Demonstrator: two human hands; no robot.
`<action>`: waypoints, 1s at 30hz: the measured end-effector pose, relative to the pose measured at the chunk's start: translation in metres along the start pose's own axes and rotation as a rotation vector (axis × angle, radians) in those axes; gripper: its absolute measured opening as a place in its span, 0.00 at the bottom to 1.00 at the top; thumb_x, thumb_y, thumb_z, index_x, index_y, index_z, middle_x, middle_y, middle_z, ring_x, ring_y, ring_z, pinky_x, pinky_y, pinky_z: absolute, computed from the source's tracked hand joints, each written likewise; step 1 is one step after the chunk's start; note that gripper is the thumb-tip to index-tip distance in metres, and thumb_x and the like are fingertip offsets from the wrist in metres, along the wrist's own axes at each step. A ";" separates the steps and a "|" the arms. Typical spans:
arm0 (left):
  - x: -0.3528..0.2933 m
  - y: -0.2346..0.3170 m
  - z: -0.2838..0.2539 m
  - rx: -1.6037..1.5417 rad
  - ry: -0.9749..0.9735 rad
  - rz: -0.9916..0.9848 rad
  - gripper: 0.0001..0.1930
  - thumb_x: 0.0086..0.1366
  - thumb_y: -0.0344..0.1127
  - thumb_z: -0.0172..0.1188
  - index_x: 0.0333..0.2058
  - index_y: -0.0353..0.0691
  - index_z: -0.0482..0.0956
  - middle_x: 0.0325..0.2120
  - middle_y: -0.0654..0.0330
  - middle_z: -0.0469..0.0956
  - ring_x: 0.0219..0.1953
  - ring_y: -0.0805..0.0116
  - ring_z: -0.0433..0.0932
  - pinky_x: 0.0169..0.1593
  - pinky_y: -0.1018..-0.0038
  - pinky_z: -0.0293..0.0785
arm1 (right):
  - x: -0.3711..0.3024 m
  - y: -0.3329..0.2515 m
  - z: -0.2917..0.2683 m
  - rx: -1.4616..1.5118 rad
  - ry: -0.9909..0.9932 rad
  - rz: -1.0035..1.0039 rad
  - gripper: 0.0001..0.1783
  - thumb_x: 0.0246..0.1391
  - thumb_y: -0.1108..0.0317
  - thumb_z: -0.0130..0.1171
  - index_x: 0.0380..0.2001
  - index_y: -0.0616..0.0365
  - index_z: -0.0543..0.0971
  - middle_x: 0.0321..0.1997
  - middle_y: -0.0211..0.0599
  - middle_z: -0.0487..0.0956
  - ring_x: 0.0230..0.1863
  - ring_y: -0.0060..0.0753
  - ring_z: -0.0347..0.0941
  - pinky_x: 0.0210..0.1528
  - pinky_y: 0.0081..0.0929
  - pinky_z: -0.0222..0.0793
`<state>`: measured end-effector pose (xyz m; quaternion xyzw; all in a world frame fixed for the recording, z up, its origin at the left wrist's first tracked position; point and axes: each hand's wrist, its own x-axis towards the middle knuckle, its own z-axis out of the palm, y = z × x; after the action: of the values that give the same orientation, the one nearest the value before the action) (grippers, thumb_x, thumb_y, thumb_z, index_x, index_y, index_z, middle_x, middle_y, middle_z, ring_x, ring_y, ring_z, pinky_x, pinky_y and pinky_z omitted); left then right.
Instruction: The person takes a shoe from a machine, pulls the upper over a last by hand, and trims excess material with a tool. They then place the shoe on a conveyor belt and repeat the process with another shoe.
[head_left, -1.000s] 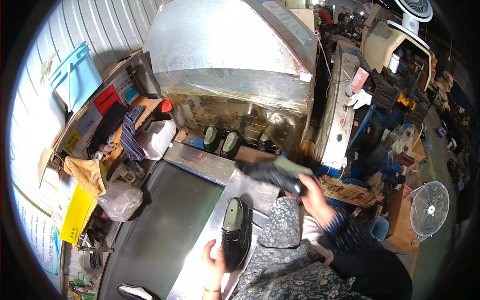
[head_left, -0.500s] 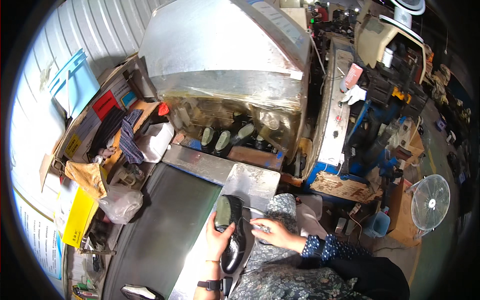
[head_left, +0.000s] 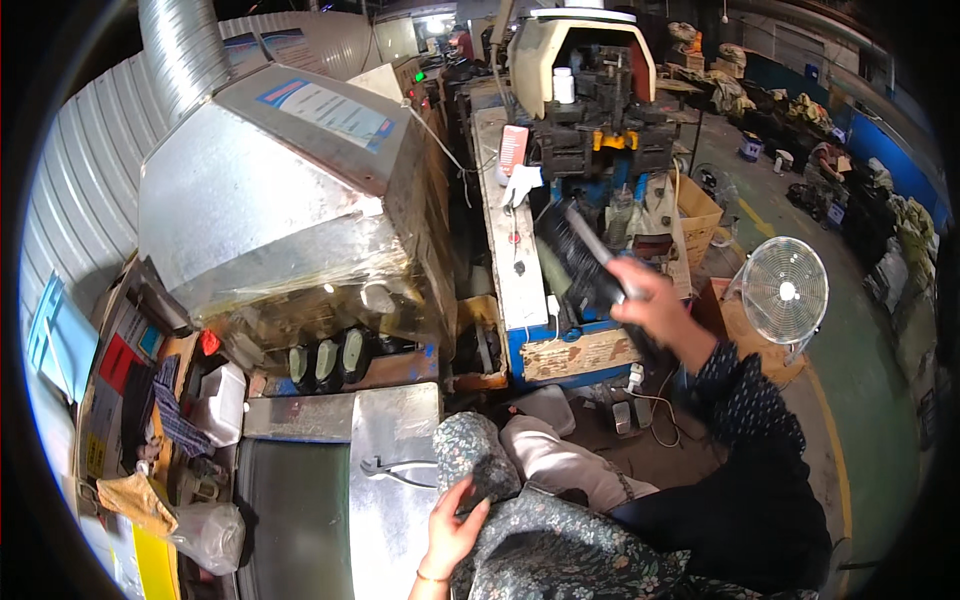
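Note:
My right hand [head_left: 655, 305] reaches out to the right, its fingers closed on a black shoe [head_left: 582, 262] that is smeared by motion. A greenish strip like a sole shows along the shoe's left side. My left hand [head_left: 455, 530] is over my lap with nothing in it, thumb and fingers apart. Beside that hand, metal pincers [head_left: 398, 470] lie on a bare metal plate [head_left: 395, 420]. Several black shoes with pale green soles, among them a shoe [head_left: 325, 362], stand at the mouth of a metal hooded box [head_left: 260, 160].
A dark conveyor belt [head_left: 293, 510] runs left of the plate. A cluttered shelf [head_left: 110, 400] stands at far left. To the right are a workbench [head_left: 500, 250] with a black machine [head_left: 590, 150], a fan [head_left: 785, 290] and a cable [head_left: 660, 400] on the floor.
The view has swung right. The shoe has left my left hand and is now in my right hand, out toward the machine. The pincers on the plate have come into sight.

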<state>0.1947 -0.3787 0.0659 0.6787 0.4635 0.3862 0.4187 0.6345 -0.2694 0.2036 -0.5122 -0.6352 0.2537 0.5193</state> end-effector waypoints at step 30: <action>0.004 0.012 0.070 0.348 -0.213 -0.048 0.16 0.63 0.42 0.64 0.46 0.41 0.82 0.38 0.49 0.83 0.37 0.51 0.84 0.40 0.65 0.80 | 0.159 0.054 -0.149 -0.731 0.219 0.220 0.36 0.38 0.51 0.66 0.54 0.51 0.80 0.57 0.53 0.77 0.57 0.50 0.74 0.60 0.32 0.67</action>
<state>0.2631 -0.3925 0.0532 0.7667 0.4922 0.2163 0.3509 0.8028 -0.1367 0.2706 -0.7525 -0.5658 0.0088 0.3370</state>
